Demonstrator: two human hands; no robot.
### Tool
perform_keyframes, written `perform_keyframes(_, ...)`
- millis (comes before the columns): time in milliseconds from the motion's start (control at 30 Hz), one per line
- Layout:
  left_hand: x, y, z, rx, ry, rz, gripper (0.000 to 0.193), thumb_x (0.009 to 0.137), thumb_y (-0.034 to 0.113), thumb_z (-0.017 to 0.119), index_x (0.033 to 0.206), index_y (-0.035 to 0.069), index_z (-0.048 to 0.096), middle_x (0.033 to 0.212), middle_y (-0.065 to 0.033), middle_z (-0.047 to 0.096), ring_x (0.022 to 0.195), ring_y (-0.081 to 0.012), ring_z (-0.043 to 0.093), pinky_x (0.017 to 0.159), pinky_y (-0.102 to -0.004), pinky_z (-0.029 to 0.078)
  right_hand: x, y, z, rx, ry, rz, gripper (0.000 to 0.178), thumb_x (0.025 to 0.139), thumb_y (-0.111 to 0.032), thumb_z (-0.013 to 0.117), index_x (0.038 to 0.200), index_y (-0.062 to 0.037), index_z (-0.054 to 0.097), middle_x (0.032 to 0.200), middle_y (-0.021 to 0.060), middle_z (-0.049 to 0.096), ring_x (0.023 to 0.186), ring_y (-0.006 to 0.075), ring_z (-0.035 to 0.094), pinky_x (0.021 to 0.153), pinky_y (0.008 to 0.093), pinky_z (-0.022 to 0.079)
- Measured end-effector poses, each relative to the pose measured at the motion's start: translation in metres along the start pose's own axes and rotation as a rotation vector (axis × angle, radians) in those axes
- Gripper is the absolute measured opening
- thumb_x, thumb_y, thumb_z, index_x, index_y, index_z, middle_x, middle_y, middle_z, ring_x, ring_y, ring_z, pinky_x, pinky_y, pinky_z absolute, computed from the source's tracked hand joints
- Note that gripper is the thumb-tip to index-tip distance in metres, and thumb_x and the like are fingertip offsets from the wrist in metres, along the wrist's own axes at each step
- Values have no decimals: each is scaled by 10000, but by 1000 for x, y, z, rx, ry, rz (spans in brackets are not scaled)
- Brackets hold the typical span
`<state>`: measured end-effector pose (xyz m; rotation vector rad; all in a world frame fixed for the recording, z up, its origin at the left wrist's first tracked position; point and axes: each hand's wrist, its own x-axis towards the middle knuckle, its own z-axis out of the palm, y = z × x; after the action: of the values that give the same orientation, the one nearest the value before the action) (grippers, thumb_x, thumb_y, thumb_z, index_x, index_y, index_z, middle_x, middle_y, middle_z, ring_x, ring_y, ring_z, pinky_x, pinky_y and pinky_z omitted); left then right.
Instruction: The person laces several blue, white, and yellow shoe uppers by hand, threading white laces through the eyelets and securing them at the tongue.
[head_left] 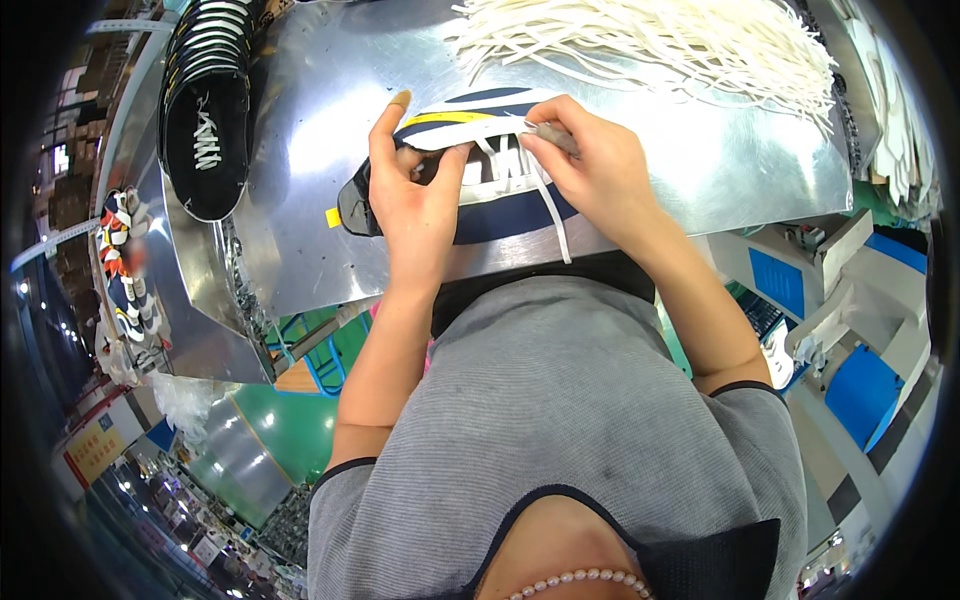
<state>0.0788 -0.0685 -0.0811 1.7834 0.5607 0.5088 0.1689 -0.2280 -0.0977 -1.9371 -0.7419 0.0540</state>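
Note:
A navy, white and yellow shoe upper [500, 222] lies crosswise on the metal bench in front of me, its toe end to the right. My left hand [412, 205] grips its collar end, thumb against the white eyelet strip and forefinger stretched along the far side. Between the fingers of my right hand [605, 165] is a small tool with a greyish handle [556, 139]. Its thin tip reaches the eyelet strip. A white lace [553, 215] runs across the opening in several rows, and one loose end hangs over the upper's near side.
A heap of loose white laces [650, 50] covers the bench's far right. Nested black shoe uppers [208, 140] form a row along the left side of the metal bench [320, 265]. Coloured shoe parts [120, 270] hang beyond the left edge; white strips [890, 120] are at the far right.

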Motion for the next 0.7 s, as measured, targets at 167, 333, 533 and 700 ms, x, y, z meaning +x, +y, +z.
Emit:
perform_keyframes(167,7,2,-41,-205,-335,-279,499,824,-28,596,1303,-19,458,867,-85,672,812,-124,643,788,-268,513,1,10,2,-40,45,49,143,909,-208,687,953,-77,651,685,80,645,576,217,613,545,316,460)
perform_keyframes(333,-8,29,-35,-78,-254,-224,521,903,83,649,1352,-35,413,1010,-141,692,882,-155,644,803,-298,507,4,11,-3,54,9,117,158,919,-195,696,958,-46,663,663,36,623,551,111,567,531,253,430)
perform_keyframes(533,-38,31,-17,801,-283,494,341,763,137,815,1048,56,647,968,-95,669,882,-280,641,771,-361,477,-38,-16,-30,-203,-249,184,192,815,-227,776,860,-94,645,586,54,606,558,236,632,514,341,455)
perform_keyframes(700,-18,11,-5,617,-175,510,179,762,57,789,887,38,662,825,-89,667,748,-274,635,655,-367,492,-31,-35,-42,-251,-79,74,141,794,-192,724,822,-116,608,679,71,642,614,285,640,544,385,476)
